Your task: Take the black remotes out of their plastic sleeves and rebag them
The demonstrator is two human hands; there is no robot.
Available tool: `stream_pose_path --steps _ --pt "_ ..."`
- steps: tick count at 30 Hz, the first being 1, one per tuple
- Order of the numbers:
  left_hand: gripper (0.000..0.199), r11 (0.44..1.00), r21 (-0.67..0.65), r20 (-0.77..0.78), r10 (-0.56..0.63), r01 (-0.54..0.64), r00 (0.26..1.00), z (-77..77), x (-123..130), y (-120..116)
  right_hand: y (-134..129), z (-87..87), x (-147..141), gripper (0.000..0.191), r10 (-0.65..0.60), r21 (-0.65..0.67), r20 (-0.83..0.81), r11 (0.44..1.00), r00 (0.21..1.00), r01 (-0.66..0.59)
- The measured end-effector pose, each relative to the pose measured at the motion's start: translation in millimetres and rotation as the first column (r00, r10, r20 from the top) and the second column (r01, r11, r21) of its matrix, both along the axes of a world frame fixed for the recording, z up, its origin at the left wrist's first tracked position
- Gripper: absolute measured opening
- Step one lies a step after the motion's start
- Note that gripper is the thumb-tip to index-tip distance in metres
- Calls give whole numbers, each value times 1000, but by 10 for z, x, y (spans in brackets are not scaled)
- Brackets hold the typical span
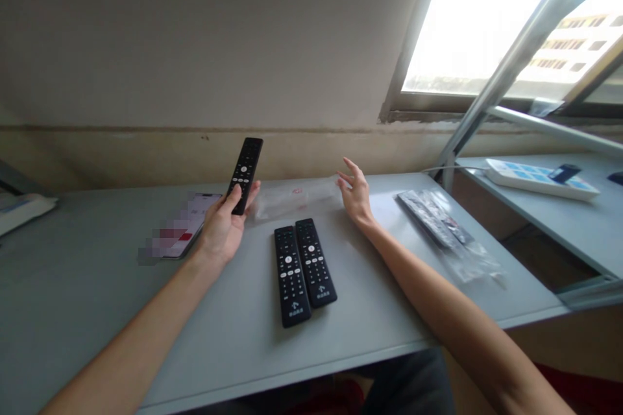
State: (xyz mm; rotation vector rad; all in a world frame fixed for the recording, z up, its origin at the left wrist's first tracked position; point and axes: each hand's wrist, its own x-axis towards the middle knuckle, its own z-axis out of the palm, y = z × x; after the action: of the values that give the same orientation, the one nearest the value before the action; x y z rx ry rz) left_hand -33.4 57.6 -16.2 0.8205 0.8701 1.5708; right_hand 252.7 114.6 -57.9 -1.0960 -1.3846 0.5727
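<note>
My left hand [224, 227] grips a black remote control [246, 165], thumb on its buttons, holding it tilted above the table. Past it, a clear plastic bag [296, 198] lies flat near the wall. My right hand [356, 194] is at the right end of that bag with its fingers apart; whether a fingertip touches the plastic I cannot tell. Two more black remotes lie side by side between my arms, the left remote [292, 279] slightly nearer to me than the right remote [316, 266]. Both show white buttons and a printed logo.
A phone [195, 227] lies partly behind my left wrist. On the right, a remote in clear plastic wrapping [438, 224] rests near the table edge [525, 318]. A metal bar [487, 94] slants up beside a white power strip [540, 178] on the neighbouring surface.
</note>
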Motion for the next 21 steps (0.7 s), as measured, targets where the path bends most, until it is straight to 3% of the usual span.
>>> stream_pose_path --steps 5,10,13,17,21 --pt "22 1000 4 -19 -1 1 1000 11 -2 -2 61 -76 75 79 167 -24 72 986 983 -165" --pt "29 1000 0 -4 20 -20 1000 2 -23 12 -64 -55 90 81 -5 35 253 999 967 -4" --pt "30 999 3 -7 36 -36 999 -5 -44 23 -103 -89 80 75 -81 1 309 996 948 85" --pt "28 997 -4 -22 72 -72 997 -23 -52 31 -122 -140 49 66 -91 -41 353 993 931 112" --pt "26 994 -25 -35 105 -105 994 -43 -34 23 -144 -134 28 63 -48 -26 329 998 943 60"
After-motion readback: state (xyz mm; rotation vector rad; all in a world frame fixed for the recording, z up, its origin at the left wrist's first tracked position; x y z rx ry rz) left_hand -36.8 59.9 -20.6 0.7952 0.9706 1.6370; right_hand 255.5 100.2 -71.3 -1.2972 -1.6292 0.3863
